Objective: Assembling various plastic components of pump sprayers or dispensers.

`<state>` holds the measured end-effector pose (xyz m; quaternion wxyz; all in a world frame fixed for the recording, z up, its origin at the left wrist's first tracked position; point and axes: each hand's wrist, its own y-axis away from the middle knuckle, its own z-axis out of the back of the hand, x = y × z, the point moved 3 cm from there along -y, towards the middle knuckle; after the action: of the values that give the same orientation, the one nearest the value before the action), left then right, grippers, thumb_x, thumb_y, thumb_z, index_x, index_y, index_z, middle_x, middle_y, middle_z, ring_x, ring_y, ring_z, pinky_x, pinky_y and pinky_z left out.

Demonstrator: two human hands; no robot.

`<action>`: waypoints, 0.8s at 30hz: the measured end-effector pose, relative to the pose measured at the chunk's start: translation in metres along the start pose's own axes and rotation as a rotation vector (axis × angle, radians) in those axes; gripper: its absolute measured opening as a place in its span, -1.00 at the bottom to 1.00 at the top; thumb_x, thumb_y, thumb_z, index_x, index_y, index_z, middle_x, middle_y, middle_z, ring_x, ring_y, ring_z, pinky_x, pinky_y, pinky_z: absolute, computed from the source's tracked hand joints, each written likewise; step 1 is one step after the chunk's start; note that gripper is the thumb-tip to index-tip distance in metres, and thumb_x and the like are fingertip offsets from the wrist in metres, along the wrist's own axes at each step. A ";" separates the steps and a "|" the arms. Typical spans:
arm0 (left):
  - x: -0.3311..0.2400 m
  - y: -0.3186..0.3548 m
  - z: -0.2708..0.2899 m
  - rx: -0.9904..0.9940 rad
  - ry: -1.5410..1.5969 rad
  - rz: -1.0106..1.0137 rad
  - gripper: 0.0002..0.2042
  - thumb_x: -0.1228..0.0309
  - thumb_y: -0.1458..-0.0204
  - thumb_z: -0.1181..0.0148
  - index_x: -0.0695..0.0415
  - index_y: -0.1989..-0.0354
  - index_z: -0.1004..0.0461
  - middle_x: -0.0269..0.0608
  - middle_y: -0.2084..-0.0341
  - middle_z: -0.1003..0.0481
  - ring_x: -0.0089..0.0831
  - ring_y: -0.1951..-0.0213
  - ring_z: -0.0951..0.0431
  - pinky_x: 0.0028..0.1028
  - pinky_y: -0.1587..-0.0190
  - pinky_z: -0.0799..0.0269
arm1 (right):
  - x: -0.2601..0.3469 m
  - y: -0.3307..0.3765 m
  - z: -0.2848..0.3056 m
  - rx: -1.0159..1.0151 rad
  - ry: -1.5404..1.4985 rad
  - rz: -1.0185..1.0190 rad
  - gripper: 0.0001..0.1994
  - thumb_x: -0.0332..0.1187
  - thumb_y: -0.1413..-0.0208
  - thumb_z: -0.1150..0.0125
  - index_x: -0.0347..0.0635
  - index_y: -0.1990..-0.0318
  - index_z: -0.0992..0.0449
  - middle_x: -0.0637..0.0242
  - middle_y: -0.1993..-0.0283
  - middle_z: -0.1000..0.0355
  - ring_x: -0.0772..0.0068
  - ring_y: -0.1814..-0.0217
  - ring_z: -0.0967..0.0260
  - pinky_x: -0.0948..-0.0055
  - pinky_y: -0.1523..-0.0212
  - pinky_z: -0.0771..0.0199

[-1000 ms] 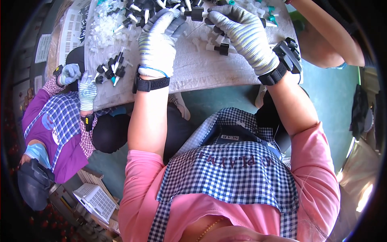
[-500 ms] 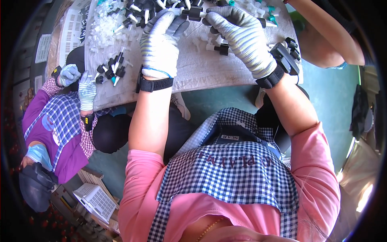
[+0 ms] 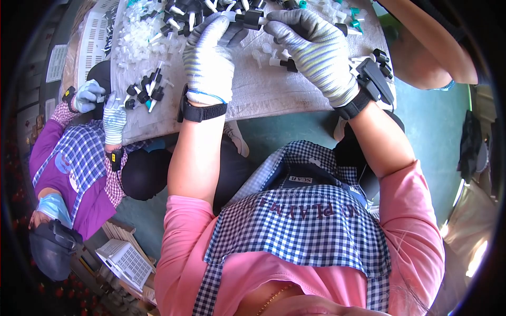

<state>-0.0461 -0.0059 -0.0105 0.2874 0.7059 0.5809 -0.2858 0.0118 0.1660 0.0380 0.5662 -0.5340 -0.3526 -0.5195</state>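
In striped white-and-grey gloves, both my hands meet at the far side of the table over one small part. My left hand point(image 3: 210, 60) pinches the translucent plastic end of a black cap point(image 3: 252, 19). The fingertips of my right hand point(image 3: 319, 55) close on the white tip at the cap's other end, so the cap lies sideways between the hands. Below the right fingers another black cap point(image 3: 288, 64) with a white tip rests on the table. Beyond my left hand is a heap of black caps with white tips point(image 3: 192, 20).
Translucent plastic pieces point(image 3: 139, 37) are piled at the left of the white-covered table point(image 3: 253, 95). A small group of caps point(image 3: 145, 94) lies near a gloved co-worker point(image 3: 71, 168) at the left. Another person's arm point(image 3: 427, 37) reaches in at the right. White crates point(image 3: 126, 263) stand low left.
My right hand has shifted slightly, its fingers still at the cap's white tip. The black cap is turned a little. At the left, the co-worker's head and hand have moved slightly.
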 end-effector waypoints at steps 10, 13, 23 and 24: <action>-0.024 0.004 0.000 -0.014 -0.068 -0.112 -0.89 0.41 -0.12 -0.22 0.17 0.29 -0.60 -0.18 0.38 -0.62 -0.32 0.31 -0.63 -0.30 0.09 -0.53 | -0.016 0.007 -0.013 0.217 -0.101 -0.294 -0.73 -0.22 -0.17 -0.32 -0.18 0.08 -0.61 0.35 0.37 -0.59 0.59 0.38 -0.49 0.55 0.27 -0.51; -0.030 0.001 0.007 -0.052 -0.170 0.145 -0.74 0.24 -0.16 -0.20 0.15 0.49 -0.53 -0.09 0.47 -0.59 -0.31 0.41 -0.63 -0.36 0.26 -0.51 | -0.015 0.021 -0.024 0.364 0.223 -0.258 -0.70 -0.07 -0.13 -0.32 -0.08 0.16 -0.61 0.14 0.44 -0.54 0.28 0.40 -0.53 0.31 0.31 -0.50; -0.004 0.009 0.012 0.328 -1.145 -0.107 -0.72 0.55 -0.13 -0.10 0.06 0.00 -0.57 -0.19 0.38 -0.62 -0.36 0.42 -0.64 -0.43 0.33 -0.53 | -0.022 0.036 -0.047 0.521 0.301 -0.265 -0.59 -0.24 -0.06 -0.38 -0.26 0.00 -0.49 0.07 0.24 -0.57 0.14 0.18 -0.57 0.32 0.17 -0.52; -0.001 0.010 0.012 0.452 -1.141 -0.252 -0.63 0.63 -0.10 -0.07 0.01 -0.06 -0.55 -0.16 0.35 -0.62 -0.31 0.40 -0.64 -0.42 0.31 -0.54 | -0.016 0.034 -0.047 0.507 0.265 -0.195 -0.58 -0.21 -0.04 -0.38 -0.25 0.01 -0.48 0.04 0.25 -0.56 0.09 0.19 -0.57 0.28 0.18 -0.53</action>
<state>-0.0375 -0.0173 -0.0171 0.3601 0.4114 0.3399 -0.7652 0.0342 0.1200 0.0056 0.6700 -0.2670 -0.4435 -0.5320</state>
